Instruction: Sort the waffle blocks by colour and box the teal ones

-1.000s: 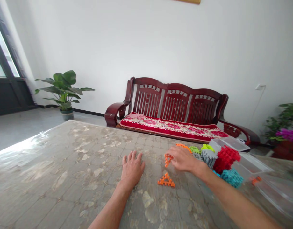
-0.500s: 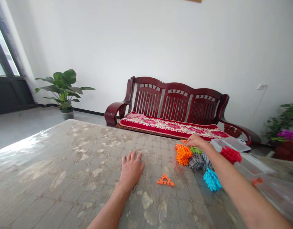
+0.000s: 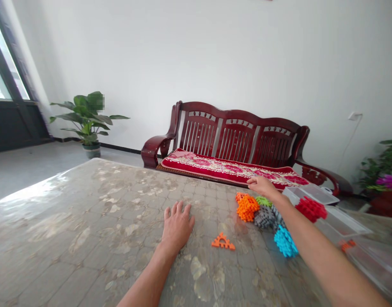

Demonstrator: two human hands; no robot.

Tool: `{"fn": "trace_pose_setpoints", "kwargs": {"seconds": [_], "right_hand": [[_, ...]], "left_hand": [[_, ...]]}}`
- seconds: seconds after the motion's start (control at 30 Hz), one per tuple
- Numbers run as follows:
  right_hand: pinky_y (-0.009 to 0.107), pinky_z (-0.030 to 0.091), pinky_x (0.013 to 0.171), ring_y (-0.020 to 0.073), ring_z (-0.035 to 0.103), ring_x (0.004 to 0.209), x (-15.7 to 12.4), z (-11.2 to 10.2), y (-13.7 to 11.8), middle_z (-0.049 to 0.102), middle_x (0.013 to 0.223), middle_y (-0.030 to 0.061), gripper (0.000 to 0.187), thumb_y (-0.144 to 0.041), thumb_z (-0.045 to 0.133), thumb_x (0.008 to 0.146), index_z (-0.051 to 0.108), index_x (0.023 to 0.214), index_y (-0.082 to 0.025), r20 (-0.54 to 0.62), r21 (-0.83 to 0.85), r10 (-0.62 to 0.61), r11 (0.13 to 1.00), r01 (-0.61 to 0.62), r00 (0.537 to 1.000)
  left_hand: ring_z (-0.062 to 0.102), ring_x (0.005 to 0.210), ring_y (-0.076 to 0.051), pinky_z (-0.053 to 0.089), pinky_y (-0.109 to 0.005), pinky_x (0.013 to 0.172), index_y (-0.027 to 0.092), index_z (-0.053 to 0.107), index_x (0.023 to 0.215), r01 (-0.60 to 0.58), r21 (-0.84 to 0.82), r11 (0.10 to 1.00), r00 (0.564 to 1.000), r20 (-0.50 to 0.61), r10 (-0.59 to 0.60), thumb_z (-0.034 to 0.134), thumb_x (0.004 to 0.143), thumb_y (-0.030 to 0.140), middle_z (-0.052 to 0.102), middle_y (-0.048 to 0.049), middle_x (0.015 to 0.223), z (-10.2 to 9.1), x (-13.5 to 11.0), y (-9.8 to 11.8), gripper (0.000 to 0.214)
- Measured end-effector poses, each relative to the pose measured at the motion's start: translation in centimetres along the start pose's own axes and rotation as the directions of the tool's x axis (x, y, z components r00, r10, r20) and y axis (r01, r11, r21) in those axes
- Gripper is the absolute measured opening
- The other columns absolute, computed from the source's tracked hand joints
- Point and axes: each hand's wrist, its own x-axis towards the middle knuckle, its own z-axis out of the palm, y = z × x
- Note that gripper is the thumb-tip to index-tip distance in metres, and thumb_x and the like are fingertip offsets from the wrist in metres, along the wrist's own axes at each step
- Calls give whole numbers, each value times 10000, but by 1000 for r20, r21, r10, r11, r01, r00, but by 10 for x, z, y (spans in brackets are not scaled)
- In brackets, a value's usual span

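My left hand [image 3: 177,224] lies flat and open on the patterned table [image 3: 87,221], palm down. An orange triangle piece [image 3: 223,242] rests on the table just right of it. My right hand [image 3: 261,186] reaches over the far side of a pile of toothed plastic pieces, its fingers loosely stretched to the left with nothing visible in them. The pile holds an orange cluster [image 3: 247,207], a green one [image 3: 263,200], a grey one [image 3: 264,216], a blue one [image 3: 284,241] and a red one [image 3: 311,209]. My right forearm hides part of the pile.
A clear plastic box [image 3: 339,217] and its lid [image 3: 311,192] stand at the table's right side, with a small orange piece [image 3: 347,244] beside them. Behind the table is a dark red wooden bench [image 3: 234,145]. A potted plant [image 3: 87,121] stands left; purple flowers [image 3: 389,181] stand right.
My right hand left the near orange triangle and reached to the far side of the pile; the pile now lies more spread out. My left hand has stayed flat on the table.
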Motion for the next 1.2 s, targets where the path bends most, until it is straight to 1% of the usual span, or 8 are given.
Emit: {"fn": "trace_pose_setpoints", "kwargs": {"seconds": [0.1, 0.2, 0.37, 0.47, 0.63, 0.97, 1.07, 1.2], "right_hand": [[279, 513, 722, 196, 687, 808, -25, 16, -33, 763, 904, 56, 352, -253, 594, 765, 742, 1075, -172, 81, 109, -106, 989, 97, 991], [272, 502, 720, 183, 672, 790, -67, 37, -66, 754, 912, 39, 329, -259, 634, 764, 743, 1067, -192, 265, 160, -264, 960, 228, 927], [325, 471, 860, 247, 615, 1020, -125, 63, -90, 680, 1128, 70, 538, -401, 801, 672, 699, 1171, -230, 450, -18, -394, 893, 450, 801], [326, 439, 865, 248, 587, 1027, -141, 71, -91, 661, 1073, 59, 438, -346, 780, 691, 709, 1107, -232, 496, -92, -410, 852, 516, 765], [295, 400, 857, 202, 580, 1005, -148, 76, -91, 656, 1040, 61, 243, -126, 572, 797, 692, 994, -204, 451, -127, -420, 843, 523, 787], [304, 407, 740, 215, 606, 886, -149, 71, -99, 681, 955, 66, 171, -205, 609, 749, 654, 914, -198, 474, -206, -445, 783, 587, 760], [262, 403, 676, 173, 605, 818, -133, 42, -99, 674, 913, 25, 194, -196, 623, 716, 656, 906, -220, 335, -111, -471, 840, 531, 816], [246, 454, 703, 152, 615, 801, -76, -8, -70, 689, 956, 32, 253, -203, 609, 723, 659, 970, -209, 20, -1, -386, 922, 386, 922]], "left_hand": [[447, 1376, -294, 280, -519, 1144, 238, 585, 1348, -3, -4, 1000, 1000, 5, 3, 456, 941, 315, 542, -136, 1454, -1, 0, 0, 434], [447, 1378, -300, 285, -523, 1142, 226, 587, 1348, -9, -7, 1000, 1000, -3, 9, 450, 944, 308, 543, -143, 1454, 0, 0, 0, 434], [461, 1365, -294, 301, -517, 1132, 238, 584, 1349, -11, 1, 1000, 1000, -21, 11, 455, 942, 312, 550, -146, 1447, 0, -1, 0, 433], [465, 1364, -291, 290, -511, 1143, 242, 585, 1351, -9, 11, 1000, 1000, -16, 9, 455, 943, 316, 553, -136, 1451, 1, 0, 0, 435], [464, 1369, -301, 296, -528, 1143, 234, 587, 1354, -10, 10, 1000, 1000, -15, 11, 458, 941, 313, 548, -144, 1457, 2, 0, 0, 440], [464, 1373, -300, 309, -516, 1139, 229, 587, 1358, -14, 29, 999, 1000, -21, 15, 449, 946, 317, 552, -144, 1454, 1, 0, -1, 444], [469, 1370, -291, 307, -510, 1142, 246, 587, 1357, -13, 34, 999, 1000, -23, 14, 450, 946, 320, 555, -135, 1454, 2, 0, -2, 440], [468, 1370, -298, 307, -521, 1142, 229, 583, 1363, -18, 36, 999, 1000, -6, 18, 440, 948, 321, 549, -140, 1462, 1, 1, -1, 448]]}}
